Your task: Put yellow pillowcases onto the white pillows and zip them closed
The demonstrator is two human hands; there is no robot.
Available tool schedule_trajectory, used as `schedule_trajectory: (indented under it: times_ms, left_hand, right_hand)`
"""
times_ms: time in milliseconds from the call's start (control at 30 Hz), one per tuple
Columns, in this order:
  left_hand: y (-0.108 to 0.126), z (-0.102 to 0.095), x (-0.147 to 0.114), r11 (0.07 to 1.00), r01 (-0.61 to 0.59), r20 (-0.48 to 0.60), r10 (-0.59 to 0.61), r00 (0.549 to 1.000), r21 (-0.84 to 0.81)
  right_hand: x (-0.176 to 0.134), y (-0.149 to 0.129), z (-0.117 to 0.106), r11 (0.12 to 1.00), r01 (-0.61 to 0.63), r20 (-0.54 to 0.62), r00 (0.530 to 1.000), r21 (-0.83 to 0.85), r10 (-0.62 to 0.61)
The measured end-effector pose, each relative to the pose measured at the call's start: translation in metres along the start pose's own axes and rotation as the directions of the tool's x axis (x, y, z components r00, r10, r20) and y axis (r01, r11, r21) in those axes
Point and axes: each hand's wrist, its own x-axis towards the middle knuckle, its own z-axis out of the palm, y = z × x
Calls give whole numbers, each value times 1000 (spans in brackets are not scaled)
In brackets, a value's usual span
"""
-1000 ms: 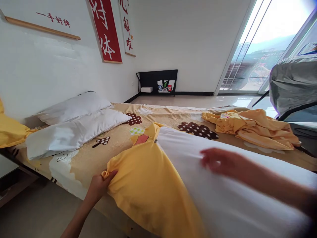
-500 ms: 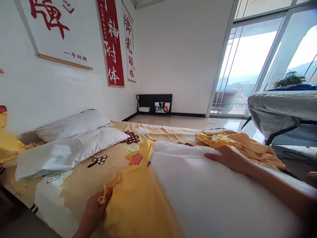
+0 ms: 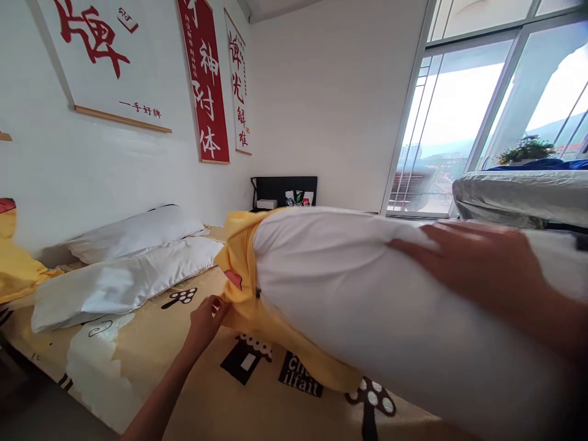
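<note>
While the left hand [image 3: 206,320] pinches a gathered edge of a yellow cover [image 3: 237,239] between thumb and fingers, the right hand [image 3: 482,257], blurred, grips the upper edge of a long white pillow [image 3: 331,275], its thumb on the near face and its fingers over the top. The pillow is tilted up above the bed, with the cover around its left end and trailing along its underside. It looks light, soft and bulky, likely to sag between the hands; its smooth fabric may slide, and nothing about it seems fragile. A full fistful near a corner should hold best, and the cover's hem takes a pinch. Beneath lies a tan patterned sheet [image 3: 220,398]. To the left, a front pillow [image 3: 128,285] and a rear pillow [image 3: 133,234] crowd the wall side, near more yellow fabric [image 3: 18,263]. The raised pillow blocks the bed's far part from view. Beyond, at right, is a plastic-wrapped mattress [image 3: 519,190].
</note>
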Motion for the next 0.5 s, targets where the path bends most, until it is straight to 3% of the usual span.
schedule_trajectory:
  times_ms: [67,133,200,267,300,367,433,500]
  left_hand:
    - [13,-10,-13,991,-131,-216,132,967,22]
    - [35,-25,-27,941,-328,-390,333,858,81]
    - [64,-41,-37,837,-529,-400,536,744,139]
    - [96,-54,-35,763,-623,-347,638,687,170]
    - [110,-59,-28,767,-619,-325,637,699,169]
    - [134,-69,-9,831,-548,-267,551,790,94]
    - [149,-76,15,898,-437,-93,431,897,-54]
    - [157,-81,34,921,-366,141,383,913,-135]
  right_hand:
    - [-17,-10,13,988,150,11,989,-26,-150]
    - [-27,-20,23,966,257,9,966,-22,-257]
    - [-28,-27,26,955,297,3,955,-13,-297]
    - [-22,-30,23,948,319,9,948,7,-319]
    - [-18,-31,20,943,332,16,943,21,-332]
    - [-12,-34,14,940,337,30,940,52,-339]
    - [-8,-40,9,948,307,53,949,88,-312]
    - [-5,-52,6,959,247,102,960,137,-262]
